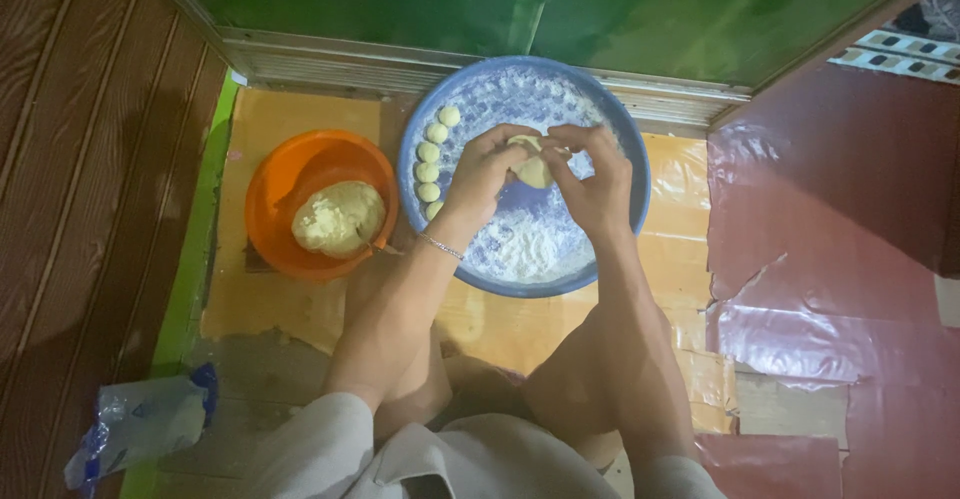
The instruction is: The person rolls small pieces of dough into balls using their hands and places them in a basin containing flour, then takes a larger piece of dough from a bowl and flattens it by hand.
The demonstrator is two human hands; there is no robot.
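Both my hands meet over a wide blue tray [620, 129] dusted with white flour. My left hand [484, 169] and my right hand [592, 181] pinch a pale lump of dough [534, 169] between their fingertips. Along the tray's left rim lies a curved row of several small dough balls [431, 154]. To the left stands an orange bowl [290, 179] holding a large mound of dough [338, 219]. A thin bracelet circles my left wrist.
The tray and bowl rest on a yellowish mat [250, 299] on the floor. A crumpled plastic bag [140, 424] lies at lower left. Dark wooden boards [80, 159] are left, a green wall [600, 9] ahead, red floor covering [830, 209] right. My knees are below.
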